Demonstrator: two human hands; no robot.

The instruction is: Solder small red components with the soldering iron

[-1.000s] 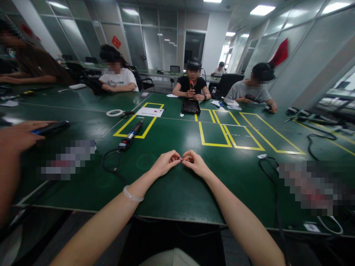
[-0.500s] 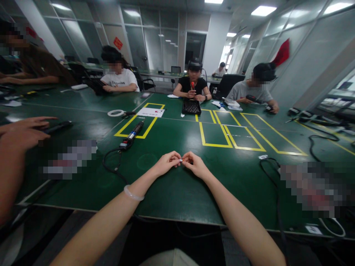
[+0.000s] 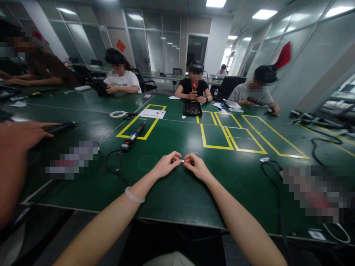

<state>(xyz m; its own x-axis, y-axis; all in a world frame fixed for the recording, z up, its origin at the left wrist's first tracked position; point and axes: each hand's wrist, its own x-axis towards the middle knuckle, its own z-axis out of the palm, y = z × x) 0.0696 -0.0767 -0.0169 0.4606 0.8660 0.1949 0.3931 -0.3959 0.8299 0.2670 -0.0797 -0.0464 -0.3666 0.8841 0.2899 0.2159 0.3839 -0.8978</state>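
Note:
Between the fingertips of both my hands is a tiny whitish part (image 3: 182, 161), too small to name. My left hand (image 3: 168, 163) pinches it from the left, and a pale bracelet (image 3: 134, 195) circles that wrist. From the right, my right hand (image 3: 196, 164) pinches at it too, its fingers curled. Both hands are above the green table (image 3: 172, 199) near its front edge. To the left of them lies an electric screwdriver (image 3: 133, 136) with a black cable.
Yellow tape rectangles (image 3: 217, 148) mark the tabletop. A white paper (image 3: 152, 113) lies inside one. Across the table a co-worker sits behind a black tray (image 3: 192, 108). At far left another person's hand (image 3: 30, 131) rests on a dark object. Cables (image 3: 270, 177) run along the right.
The view has shifted slightly, so everything sits a little lower and to the right. Both my hands keep their pinch, with the tiny part showing slightly more between the fingertips.

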